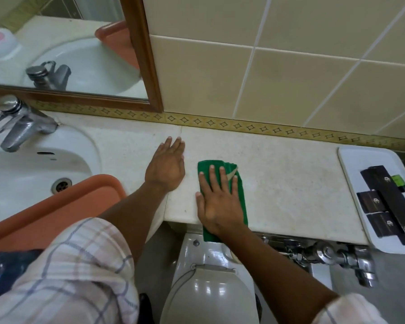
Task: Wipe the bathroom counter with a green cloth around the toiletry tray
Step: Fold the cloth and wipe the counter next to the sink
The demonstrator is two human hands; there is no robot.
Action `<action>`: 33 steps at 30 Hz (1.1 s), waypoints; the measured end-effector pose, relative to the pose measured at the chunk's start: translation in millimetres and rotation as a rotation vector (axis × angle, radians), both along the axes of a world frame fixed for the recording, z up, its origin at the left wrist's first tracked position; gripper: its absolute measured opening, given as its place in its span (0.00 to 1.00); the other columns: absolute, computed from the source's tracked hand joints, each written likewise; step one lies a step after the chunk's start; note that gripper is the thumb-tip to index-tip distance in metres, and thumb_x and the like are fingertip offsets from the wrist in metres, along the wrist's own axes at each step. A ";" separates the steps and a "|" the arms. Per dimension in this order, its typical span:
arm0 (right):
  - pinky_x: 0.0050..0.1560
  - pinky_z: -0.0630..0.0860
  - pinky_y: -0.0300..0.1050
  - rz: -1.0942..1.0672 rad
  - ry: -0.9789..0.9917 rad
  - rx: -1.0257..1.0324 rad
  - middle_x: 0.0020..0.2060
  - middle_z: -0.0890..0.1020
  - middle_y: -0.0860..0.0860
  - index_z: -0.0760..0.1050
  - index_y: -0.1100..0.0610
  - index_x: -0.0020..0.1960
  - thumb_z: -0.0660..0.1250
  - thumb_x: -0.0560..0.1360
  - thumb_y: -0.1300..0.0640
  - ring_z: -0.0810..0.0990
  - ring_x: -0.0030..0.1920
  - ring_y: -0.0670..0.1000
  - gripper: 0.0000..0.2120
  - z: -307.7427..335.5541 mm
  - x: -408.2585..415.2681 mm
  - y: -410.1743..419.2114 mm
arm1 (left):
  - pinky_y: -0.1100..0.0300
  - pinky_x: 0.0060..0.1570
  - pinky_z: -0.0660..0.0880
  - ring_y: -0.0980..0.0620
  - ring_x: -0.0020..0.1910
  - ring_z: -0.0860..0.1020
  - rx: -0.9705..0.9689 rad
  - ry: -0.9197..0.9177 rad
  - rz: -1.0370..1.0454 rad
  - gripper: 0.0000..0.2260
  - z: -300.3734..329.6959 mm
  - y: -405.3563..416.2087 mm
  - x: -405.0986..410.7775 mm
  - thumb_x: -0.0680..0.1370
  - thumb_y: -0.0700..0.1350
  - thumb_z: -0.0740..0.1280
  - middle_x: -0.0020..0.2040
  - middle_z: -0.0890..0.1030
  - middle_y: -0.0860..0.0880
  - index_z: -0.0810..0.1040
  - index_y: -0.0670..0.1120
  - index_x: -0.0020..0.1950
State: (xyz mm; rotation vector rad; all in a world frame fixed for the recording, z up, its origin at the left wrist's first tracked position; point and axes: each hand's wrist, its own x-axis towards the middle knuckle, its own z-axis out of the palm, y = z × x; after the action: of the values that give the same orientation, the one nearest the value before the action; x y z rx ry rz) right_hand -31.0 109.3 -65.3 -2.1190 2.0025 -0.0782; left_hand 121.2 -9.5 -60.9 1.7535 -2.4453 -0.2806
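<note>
A folded green cloth (240, 195) lies on the pale stone counter (290, 183), its near end hanging over the front edge. My right hand (216, 202) presses flat on the cloth with fingers spread. My left hand (167, 163) rests flat on the bare counter just left of the cloth, fingers together, holding nothing. The white toiletry tray (351, 164) sits at the counter's right end, carrying several black boxes (384, 202) and a small green packet, well right of the cloth.
A white sink (33, 164) with a chrome tap (19, 122) is at the left. An orange plastic tray (56, 206) lies over the sink's near edge under my left arm. A toilet (208, 288) and chrome flush valve (325, 253) sit below the counter. Tiled wall and a framed mirror (147, 54) stand behind.
</note>
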 end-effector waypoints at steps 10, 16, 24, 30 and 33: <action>0.76 0.41 0.65 -0.008 0.018 0.001 0.81 0.49 0.56 0.48 0.52 0.81 0.43 0.80 0.44 0.43 0.80 0.60 0.31 4.0 22.1 -123.4 | 0.53 0.78 0.49 0.49 0.80 0.53 0.008 0.000 -0.009 0.24 -3.9 -5.9 0.2 0.84 0.51 0.46 0.80 0.60 0.49 0.59 0.46 0.80; 0.76 0.40 0.64 -0.032 0.020 -0.002 0.81 0.49 0.56 0.48 0.52 0.81 0.42 0.79 0.44 0.43 0.80 0.60 0.31 -1.1 25.6 -126.2 | 0.52 0.78 0.50 0.49 0.80 0.53 0.027 0.010 -0.010 0.25 -5.3 -6.1 2.8 0.84 0.54 0.44 0.80 0.61 0.48 0.60 0.46 0.79; 0.77 0.40 0.64 0.045 -0.006 -0.021 0.81 0.49 0.55 0.49 0.51 0.81 0.43 0.80 0.44 0.41 0.80 0.59 0.30 -6.0 12.3 -39.9 | 0.51 0.77 0.53 0.47 0.79 0.56 -0.028 0.008 -0.025 0.23 -8.1 -3.6 3.9 0.84 0.48 0.50 0.79 0.62 0.47 0.61 0.44 0.79; 0.77 0.41 0.62 -0.056 -0.014 -0.038 0.80 0.54 0.53 0.53 0.49 0.80 0.46 0.80 0.44 0.46 0.80 0.57 0.28 -2.0 -81.1 -21.7 | 0.50 0.77 0.54 0.45 0.79 0.58 -0.027 0.044 -0.046 0.25 -8.4 -5.7 5.4 0.83 0.50 0.48 0.78 0.64 0.45 0.63 0.42 0.78; 0.78 0.42 0.62 -0.209 0.034 -0.042 0.80 0.52 0.53 0.51 0.47 0.80 0.44 0.81 0.43 0.44 0.80 0.56 0.28 0.2 -162.8 -1.3 | 0.51 0.77 0.53 0.45 0.79 0.57 -0.031 0.040 -0.055 0.27 -6.5 -4.2 4.2 0.82 0.52 0.46 0.78 0.63 0.45 0.62 0.42 0.78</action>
State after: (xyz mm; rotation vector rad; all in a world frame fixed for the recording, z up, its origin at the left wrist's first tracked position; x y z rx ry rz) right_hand -193.7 108.1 -65.1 -1.9397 2.2548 -0.1201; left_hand 125.4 -13.6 -67.4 1.6544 -2.4590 -0.2788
